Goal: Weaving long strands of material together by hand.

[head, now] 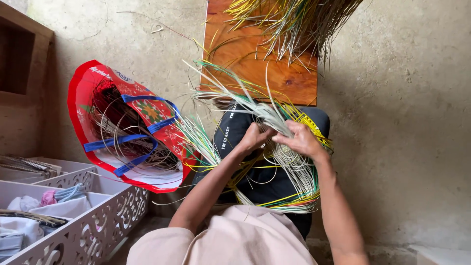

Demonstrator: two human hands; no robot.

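- Your left hand [253,137] and right hand [302,140] meet over the cushion [245,132], fingertips almost touching, both pinched on a woven piece [274,147] of pale, green and yellow strips.
- The piece lies across the dark cushion; loose strip ends fan up and left of it, and a curved band hangs below your right hand toward the cushion's lower edge.
- Above the cushion a wooden board [260,64] lies on the concrete floor, with a bundle of strips [294,19] spilling over its top end.
- Left of the cushion, touching its edge, a red bag [93,98] with blue handles lies on its side, mouth open; coils of thin dark and pale strips fill it.
- Farther left of the cushion, a white tray [105,218] with cut-out walls holds folded cloths, white, pink and blue, in separate compartments; flat strips lie across two of them.
- Stray strip ends from the piece reach over the bag's rim and crowd the gap between bag and cushion.
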